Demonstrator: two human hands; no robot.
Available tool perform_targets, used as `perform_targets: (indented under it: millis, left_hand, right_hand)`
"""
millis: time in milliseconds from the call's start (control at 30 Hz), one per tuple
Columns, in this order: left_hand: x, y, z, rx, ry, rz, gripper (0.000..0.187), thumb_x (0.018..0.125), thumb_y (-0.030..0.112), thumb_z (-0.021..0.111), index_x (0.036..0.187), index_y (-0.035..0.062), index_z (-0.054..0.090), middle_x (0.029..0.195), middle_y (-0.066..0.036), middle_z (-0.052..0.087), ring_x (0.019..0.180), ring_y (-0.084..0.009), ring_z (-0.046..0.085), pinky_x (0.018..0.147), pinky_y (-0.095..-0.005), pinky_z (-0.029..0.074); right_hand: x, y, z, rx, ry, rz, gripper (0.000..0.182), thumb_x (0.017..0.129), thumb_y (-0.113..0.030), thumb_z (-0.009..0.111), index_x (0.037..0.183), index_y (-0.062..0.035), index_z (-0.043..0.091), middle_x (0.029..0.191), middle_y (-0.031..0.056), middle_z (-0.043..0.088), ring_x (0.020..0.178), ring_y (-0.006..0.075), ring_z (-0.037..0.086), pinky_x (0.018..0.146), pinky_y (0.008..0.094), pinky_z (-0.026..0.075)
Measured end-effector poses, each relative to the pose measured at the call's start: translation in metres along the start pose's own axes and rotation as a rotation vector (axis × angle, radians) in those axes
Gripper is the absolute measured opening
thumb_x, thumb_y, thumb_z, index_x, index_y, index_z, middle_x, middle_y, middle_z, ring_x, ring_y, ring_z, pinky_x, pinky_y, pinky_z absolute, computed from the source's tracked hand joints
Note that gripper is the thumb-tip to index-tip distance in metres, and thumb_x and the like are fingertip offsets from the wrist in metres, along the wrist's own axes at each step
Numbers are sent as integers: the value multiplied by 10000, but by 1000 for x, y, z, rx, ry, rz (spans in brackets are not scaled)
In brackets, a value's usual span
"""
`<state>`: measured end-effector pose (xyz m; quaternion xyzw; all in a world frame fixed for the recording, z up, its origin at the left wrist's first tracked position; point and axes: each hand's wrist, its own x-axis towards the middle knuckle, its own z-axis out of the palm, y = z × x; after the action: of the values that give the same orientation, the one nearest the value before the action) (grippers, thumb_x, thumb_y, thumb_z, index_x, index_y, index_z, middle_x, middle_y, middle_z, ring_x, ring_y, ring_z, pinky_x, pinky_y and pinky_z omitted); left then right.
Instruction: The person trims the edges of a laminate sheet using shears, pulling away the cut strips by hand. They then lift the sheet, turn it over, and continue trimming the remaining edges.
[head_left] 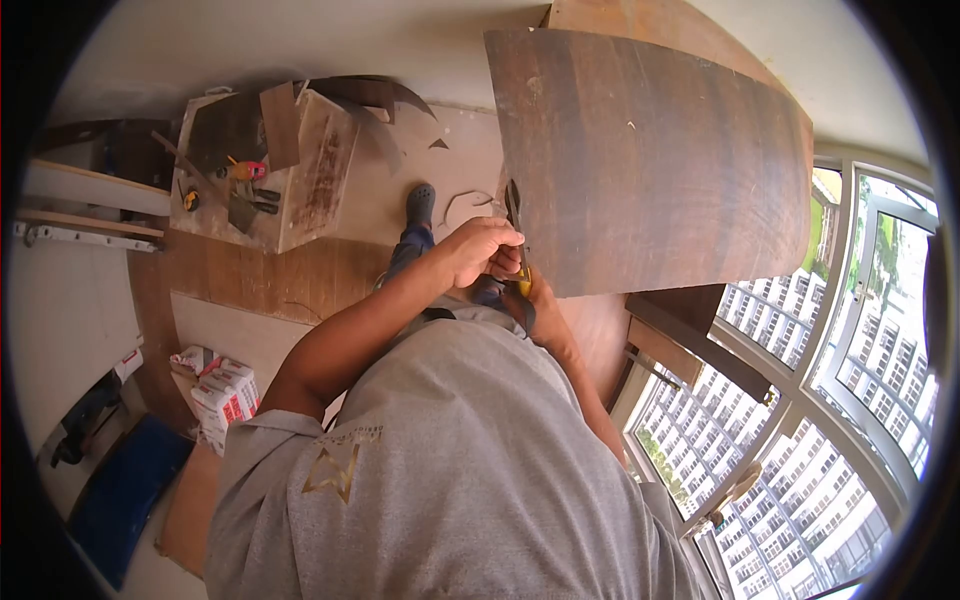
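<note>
In the head view, my right hand is closed round the yellow handle of a pair of snips. The dark blades point away from me, along the left edge of a large brown wood-grain sheet. My left hand is beside the snips near their pivot, fingers curled in. Whatever those fingers pinch, if anything, is too small to make out. A thin curled offcut lies on the floor just beyond my left hand.
At left, a worn wooden box bears a red-and-yellow tool, a tape measure and wood strips. A dark triangular scrap lies on the floor. White-and-red packages stand lower left. Tall windows line the right.
</note>
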<state>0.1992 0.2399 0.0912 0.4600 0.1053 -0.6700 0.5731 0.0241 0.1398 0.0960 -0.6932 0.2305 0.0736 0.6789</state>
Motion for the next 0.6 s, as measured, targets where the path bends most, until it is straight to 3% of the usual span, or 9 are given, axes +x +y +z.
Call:
perform_targets:
  millis: [100,167,233,267,333,600]
  left_hand:
    - [-1,1,1,16,7,1,137,972,194,622,890,85,614,782,-60,645,673,-175,641,611,-325,531]
    - [-4,6,-2,32,-2,-1,142,974,199,619,892,82,613,781,-60,642,671,-169,637,601,-322,525]
    - [-3,25,-7,341,14,-42,175,973,218,626,891,64,615,770,-53,636,659,-146,620,595,-305,524]
    - [6,28,-13,341,14,-39,175,973,218,626,891,64,615,770,-53,636,659,-146,620,595,-305,524]
    - [24,34,-22,286,319,405,198,968,218,634,884,39,621,761,-52,637,646,-129,606,587,-280,521]
    - [49,47,-25,342,309,370,156,937,141,646,868,3,622,749,-72,642,626,-126,601,551,-261,510]
  right_hand:
    - [1,16,4,85,46,1,521,870,-65,685,1345,5,484,1088,137,636,977,209,595,878,352,494]
    - [2,19,3,-13,57,0,507,869,-48,675,1336,7,484,1038,152,634,926,213,594,832,359,500]
    - [2,14,0,-26,38,34,492,870,-46,669,1325,9,491,1020,151,629,912,210,588,823,355,497]
    - [2,12,-1,-38,21,70,476,871,-45,663,1314,10,497,1003,151,623,897,208,582,813,351,495]
    - [1,10,5,-11,55,32,457,872,-41,656,1301,11,507,1003,144,624,897,207,581,814,350,495]
    - [-2,-20,4,1,80,55,434,880,-31,637,1294,11,515,1025,109,629,911,206,582,824,350,493]
